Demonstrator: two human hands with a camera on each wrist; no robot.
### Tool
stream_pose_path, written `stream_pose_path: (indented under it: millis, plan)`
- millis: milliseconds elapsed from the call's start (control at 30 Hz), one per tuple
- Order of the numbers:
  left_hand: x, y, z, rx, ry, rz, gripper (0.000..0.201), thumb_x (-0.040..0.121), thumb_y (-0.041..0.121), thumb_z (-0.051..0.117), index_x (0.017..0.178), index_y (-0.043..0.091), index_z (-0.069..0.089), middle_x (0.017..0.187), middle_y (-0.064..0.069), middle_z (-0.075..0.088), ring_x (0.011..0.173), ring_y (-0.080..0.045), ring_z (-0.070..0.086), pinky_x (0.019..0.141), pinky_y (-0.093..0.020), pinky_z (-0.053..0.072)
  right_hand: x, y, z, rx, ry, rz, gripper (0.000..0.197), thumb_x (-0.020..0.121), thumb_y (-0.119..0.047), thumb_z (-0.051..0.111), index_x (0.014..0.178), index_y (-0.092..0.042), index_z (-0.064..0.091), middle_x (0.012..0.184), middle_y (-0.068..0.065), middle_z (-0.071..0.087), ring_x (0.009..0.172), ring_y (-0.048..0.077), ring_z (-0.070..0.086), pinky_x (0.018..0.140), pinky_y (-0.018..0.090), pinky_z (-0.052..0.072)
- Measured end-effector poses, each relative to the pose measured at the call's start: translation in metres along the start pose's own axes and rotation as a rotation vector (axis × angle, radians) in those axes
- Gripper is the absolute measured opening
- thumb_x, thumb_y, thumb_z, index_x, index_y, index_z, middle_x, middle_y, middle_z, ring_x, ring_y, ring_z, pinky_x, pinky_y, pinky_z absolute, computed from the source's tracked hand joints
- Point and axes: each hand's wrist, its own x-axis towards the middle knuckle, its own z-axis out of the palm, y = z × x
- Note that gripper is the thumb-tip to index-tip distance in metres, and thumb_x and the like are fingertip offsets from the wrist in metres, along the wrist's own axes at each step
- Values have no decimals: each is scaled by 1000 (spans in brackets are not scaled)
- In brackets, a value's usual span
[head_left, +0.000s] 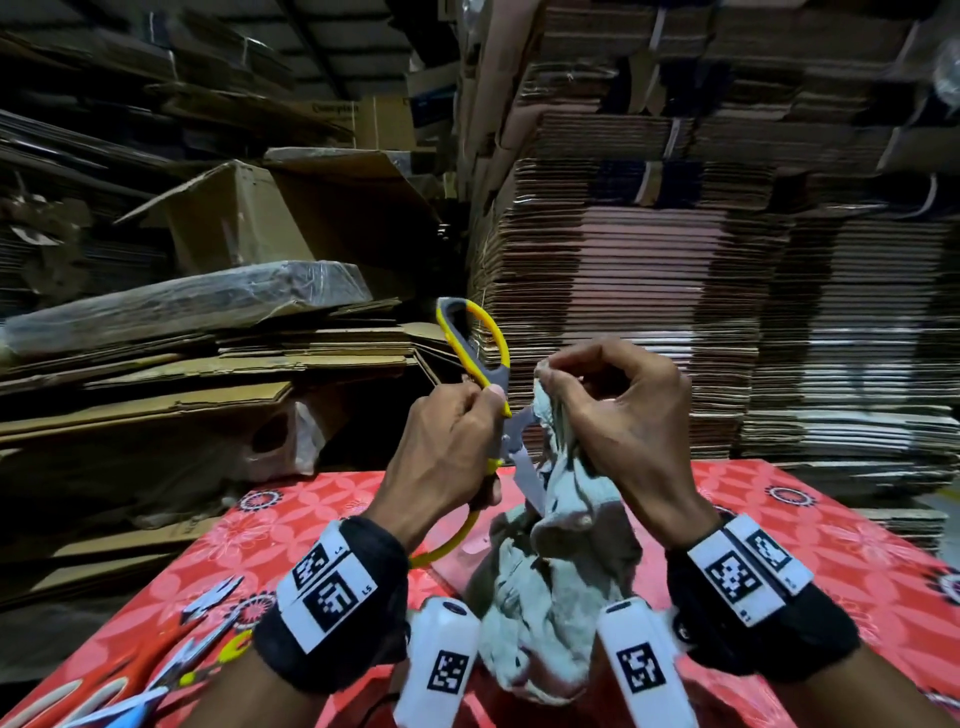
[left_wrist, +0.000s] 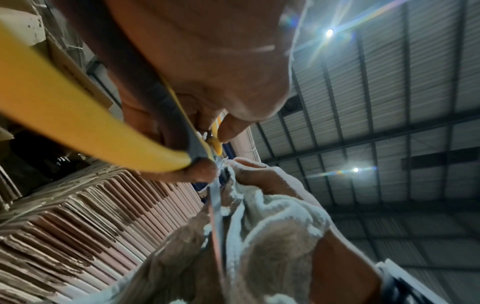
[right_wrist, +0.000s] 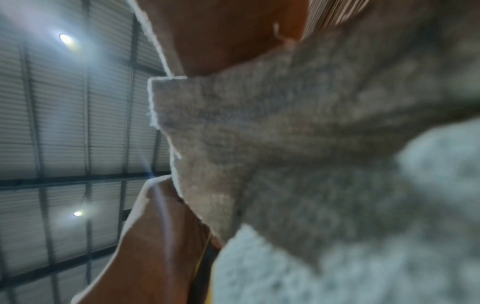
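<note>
A warehouse surrounds the worktop: tall stacks of flattened cardboard rise behind it and to its left, and a corrugated metal roof with two bright lamps spans overhead. The worktop wears a red cover printed with flowers and dark rosettes, and a few loose hand tools lie at its near left corner. Above the middle of the worktop hangs a rumpled cloth, pale grey-white and fuzzy, its lower folds bunched down between the two wrists. Held up above the worktop, touching the cloth, are the scissors: yellow and grey handles, steel blades, spread open so that one loop stands high and the other sticks out below the left wrist. One blade points downward along the cloth's folds. The left hand grips the scissors near the pivot, its fingers curled tightly round the handle. The right hand holds the top of the cloth, thumb and fingers pinched narrowly on a bunched wad pressed against the blade.
</note>
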Motion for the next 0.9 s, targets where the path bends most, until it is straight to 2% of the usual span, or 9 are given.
stream_pose_path:
  millis: [167, 333, 467, 567, 667, 733, 767, 833, 900]
  plan:
    - [5, -3, -9, -101, -9, -38, 41, 109, 29, 46, 79, 3, 51, 66, -18, 56, 41, -36, 62, 46, -39, 44, 8, -7, -8, -21, 16, -63, 6, 86, -17, 85, 89, -18, 79, 81, -12, 76, 76, 2, 73, 70, 17, 56]
    - [6, -2, -11, -123, 10, -37, 52, 99, 39, 48, 85, -11, 51, 73, -35, 58, 42, -38, 64, 51, -48, 46, 11, -4, -13, -50, 45, -48, 9, 85, -17, 85, 84, -19, 76, 77, -11, 74, 71, 4, 72, 67, 20, 57]
    - [8, -4, -14, -120, 41, -51, 46, 108, 30, 47, 84, -9, 53, 75, -30, 60, 40, -34, 62, 52, -47, 46, 14, 1, -16, 15, 76, 59, 10, 86, -17, 84, 84, -17, 74, 77, -6, 75, 67, 8, 73, 62, 26, 59]
    - [8, -4, -14, -103, 57, -79, 45, 109, 28, 46, 84, -9, 51, 70, -20, 57, 41, -36, 63, 50, -44, 46, 11, 0, -12, 78, 79, 90, 11, 86, -17, 84, 86, -13, 73, 79, -2, 75, 66, 9, 72, 58, 21, 54]
    - [6, -1, -13, -57, 58, -70, 44, 108, 29, 48, 76, -1, 51, 64, -10, 56, 44, -34, 66, 49, -39, 44, 0, -8, 2, 94, 18, 38, 11, 86, -15, 85, 92, -16, 76, 84, -8, 77, 77, 3, 74, 71, 18, 57]
    - [5, 1, -14, 43, 87, -49, 45, 107, 31, 49, 69, 7, 53, 60, -4, 55, 49, -24, 64, 51, -33, 40, -15, -13, 17, 87, -99, -23, 21, 86, -9, 83, 104, -15, 77, 93, -9, 78, 86, 2, 75, 81, 21, 61]
    - [6, 1, -16, 94, 109, -37, 47, 106, 34, 50, 66, 9, 54, 59, -1, 56, 54, -20, 60, 53, -34, 38, -23, -14, 24, 61, -167, -79, 28, 86, -8, 82, 113, -14, 76, 101, -8, 79, 93, 1, 75, 86, 23, 61]
    - [9, 0, -23, 122, 155, -41, 50, 95, 45, 46, 69, 5, 63, 66, -3, 64, 64, -17, 57, 62, -35, 41, -35, -13, 33, -38, -309, -244, 46, 91, -11, 78, 135, -13, 67, 122, -2, 75, 110, 4, 71, 97, 25, 56]
    - [13, -2, -31, 105, 201, -65, 53, 88, 47, 45, 77, 2, 69, 74, -9, 69, 72, -22, 60, 69, -37, 45, -38, -9, 35, -91, -449, -335, 62, 97, -17, 70, 155, -14, 46, 144, 1, 63, 130, 9, 61, 109, 26, 48]
